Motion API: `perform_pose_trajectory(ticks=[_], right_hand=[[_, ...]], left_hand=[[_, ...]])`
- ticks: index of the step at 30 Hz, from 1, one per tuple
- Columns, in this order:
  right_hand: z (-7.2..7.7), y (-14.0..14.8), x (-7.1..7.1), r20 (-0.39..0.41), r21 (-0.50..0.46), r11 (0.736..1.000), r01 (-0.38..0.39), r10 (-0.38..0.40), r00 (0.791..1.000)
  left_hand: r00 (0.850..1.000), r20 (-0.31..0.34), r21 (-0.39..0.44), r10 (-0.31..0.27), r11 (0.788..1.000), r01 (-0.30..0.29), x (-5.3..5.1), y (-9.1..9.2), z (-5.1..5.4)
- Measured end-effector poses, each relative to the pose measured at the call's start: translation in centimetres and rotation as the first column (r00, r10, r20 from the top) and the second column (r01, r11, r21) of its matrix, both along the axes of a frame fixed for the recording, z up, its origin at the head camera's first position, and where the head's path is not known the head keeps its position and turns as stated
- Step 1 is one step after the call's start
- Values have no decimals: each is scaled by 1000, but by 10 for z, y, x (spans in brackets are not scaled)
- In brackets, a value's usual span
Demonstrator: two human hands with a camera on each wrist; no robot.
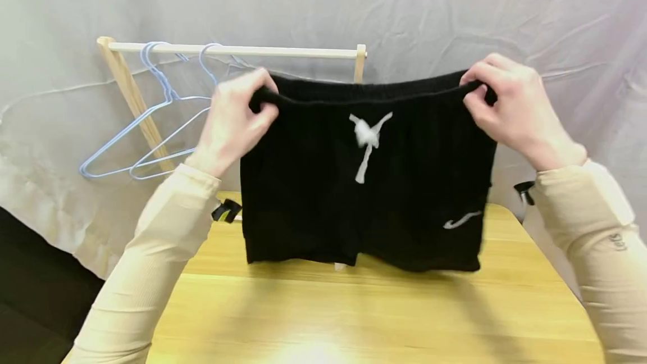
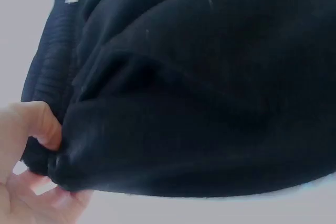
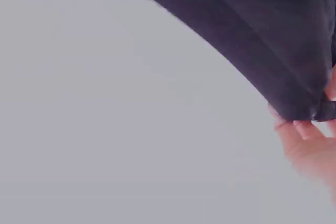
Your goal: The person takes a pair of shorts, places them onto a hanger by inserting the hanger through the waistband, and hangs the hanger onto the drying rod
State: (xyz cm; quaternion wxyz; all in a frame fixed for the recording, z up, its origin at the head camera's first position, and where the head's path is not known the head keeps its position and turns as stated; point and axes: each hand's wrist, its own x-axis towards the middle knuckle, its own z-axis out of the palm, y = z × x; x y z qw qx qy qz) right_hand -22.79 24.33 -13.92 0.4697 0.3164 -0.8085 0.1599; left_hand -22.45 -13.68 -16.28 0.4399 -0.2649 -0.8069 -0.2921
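Observation:
Black shorts (image 1: pixel 303 184) hang spread out in the air above the table, with a white knotted drawstring (image 1: pixel 367 133) at the front and a small white mark near one hem. My left hand (image 1: pixel 235 114) pinches one end of the elastic waistband between thumb and fingers. At the opposite end, my right hand (image 1: pixel 515 105) grips the waistband the same way. Gathered black cloth fills much of the left wrist view, where the left thumb (image 2: pixel 44 124) presses on the band. In the right wrist view, right fingers (image 3: pixel 304 140) hold a corner of the cloth.
Behind on the left stands a wooden rack (image 1: pixel 232 49) with several light-blue hangers (image 1: pixel 136 122) on its rail. A yellow wood-grain table (image 1: pixel 354 313) lies below the shorts. A pale grey curtain (image 1: pixel 455 10) covers the back.

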Motion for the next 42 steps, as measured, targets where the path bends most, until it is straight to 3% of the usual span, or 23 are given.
perform_pose_trajectory(ticks=[3, 8, 12, 16, 22, 25, 28, 32, 36, 42], right_hand=[[-20, 5, -8, 65, 24, 1000, 8, -10, 998], [-41, 11, -15, 125, 105, 995, 2, -15, 992], [-58, 12, -19, 167, 201, 979, -33, -1, 986], [-75, 10, -20, 190, 244, 968, -63, 16, 982], [-90, 10, -19, 243, 185, 982, -34, -13, 970], [-94, 11, -16, 321, 114, 994, 1, -37, 946], [-98, 12, -13, 394, 69, 997, 35, -59, 917], [-106, 14, -12, 444, 37, 998, 57, -67, 893], [-115, 19, -11, 446, 0, 998, 61, -54, 893], [-127, 22, -7, 394, -61, 997, 35, -8, 919]], left_hand=[[998, 68, -32, 0, 999, 3, -11, -2, -18], [987, 158, -79, 7, 997, 6, -19, -7, -35], [958, 285, -124, 34, 992, 2, -20, -13, -51], [929, 365, -149, 65, 989, -11, -20, -18, -66], [914, 393, -179, 100, 983, -31, -19, -20, -77], [904, 411, -198, 122, 979, -43, -18, -21, -80], [883, 444, -227, 150, 972, -51, -16, -24, -84], [862, 472, -285, 186, 957, -50, -14, -28, -91], [846, 485, -340, 220, 939, -50, -11, -33, -97], [835, 478, -408, 272, 911, -63, -8, -39, -107]])
